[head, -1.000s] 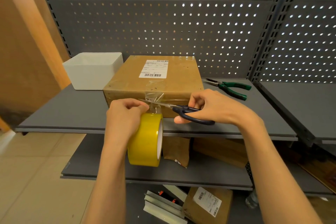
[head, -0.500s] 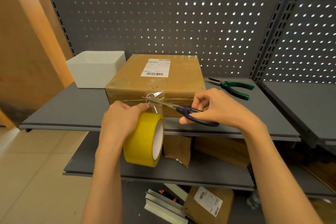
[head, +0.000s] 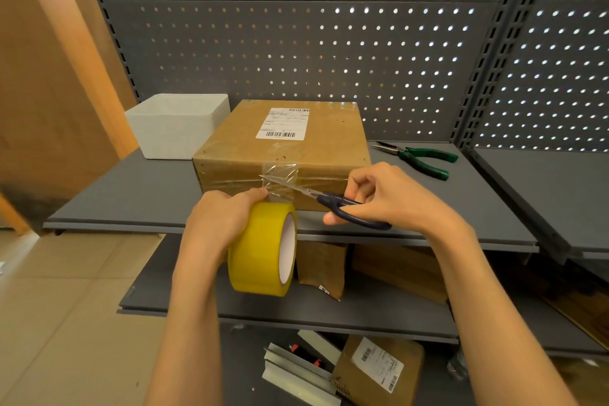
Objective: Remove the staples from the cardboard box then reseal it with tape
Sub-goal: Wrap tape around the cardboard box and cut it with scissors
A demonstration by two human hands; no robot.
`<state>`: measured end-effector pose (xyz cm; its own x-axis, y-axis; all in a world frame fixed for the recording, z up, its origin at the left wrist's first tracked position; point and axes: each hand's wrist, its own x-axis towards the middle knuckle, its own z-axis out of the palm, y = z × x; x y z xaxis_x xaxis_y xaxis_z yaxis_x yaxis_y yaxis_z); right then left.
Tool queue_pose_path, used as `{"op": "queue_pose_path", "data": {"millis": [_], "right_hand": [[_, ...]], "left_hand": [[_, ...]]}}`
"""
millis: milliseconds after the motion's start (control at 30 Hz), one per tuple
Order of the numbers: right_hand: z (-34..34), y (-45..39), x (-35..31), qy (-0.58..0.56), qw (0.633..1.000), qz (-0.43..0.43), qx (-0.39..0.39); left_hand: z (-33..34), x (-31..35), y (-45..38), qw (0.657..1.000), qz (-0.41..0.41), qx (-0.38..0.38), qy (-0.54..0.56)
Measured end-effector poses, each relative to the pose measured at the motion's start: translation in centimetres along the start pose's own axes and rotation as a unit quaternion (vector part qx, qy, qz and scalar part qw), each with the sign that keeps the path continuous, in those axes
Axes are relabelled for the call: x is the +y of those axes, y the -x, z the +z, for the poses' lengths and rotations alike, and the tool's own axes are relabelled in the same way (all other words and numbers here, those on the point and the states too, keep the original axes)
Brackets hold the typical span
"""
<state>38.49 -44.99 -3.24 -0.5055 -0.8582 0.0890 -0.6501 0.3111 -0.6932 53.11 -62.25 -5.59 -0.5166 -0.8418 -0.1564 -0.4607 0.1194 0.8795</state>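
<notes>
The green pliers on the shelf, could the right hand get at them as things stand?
Probably not straight away: the right hand grips the scissors at the tape. The pliers lie uncovered on the shelf, right of the box, so the path looks free once the scissors go down.

Both forearms reach forward. The left hand (head: 221, 222) curls over the top of a tape roll (head: 263, 249), thumb forward. Just to its right, the right hand (head: 385, 196) grips scissors (head: 333, 203), blades pointing toward the left thumb.
</notes>
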Motion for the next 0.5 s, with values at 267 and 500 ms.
{"op": "queue_pose_path", "data": {"millis": [267, 500], "right_hand": [[0.8, 0.6, -0.1, 0.004, 1.0, -0.008, -0.011], [0.9, 1.0, -0.9, 0.006, 1.0, -0.02, -0.008]], "left_hand": [[-0.2, -0.8, 0.8, 1.0, 0.01, 0.007, 0.024], [-1.2, -1.6, 2.3, 0.995, -0.009, -0.02, 0.092]]}}
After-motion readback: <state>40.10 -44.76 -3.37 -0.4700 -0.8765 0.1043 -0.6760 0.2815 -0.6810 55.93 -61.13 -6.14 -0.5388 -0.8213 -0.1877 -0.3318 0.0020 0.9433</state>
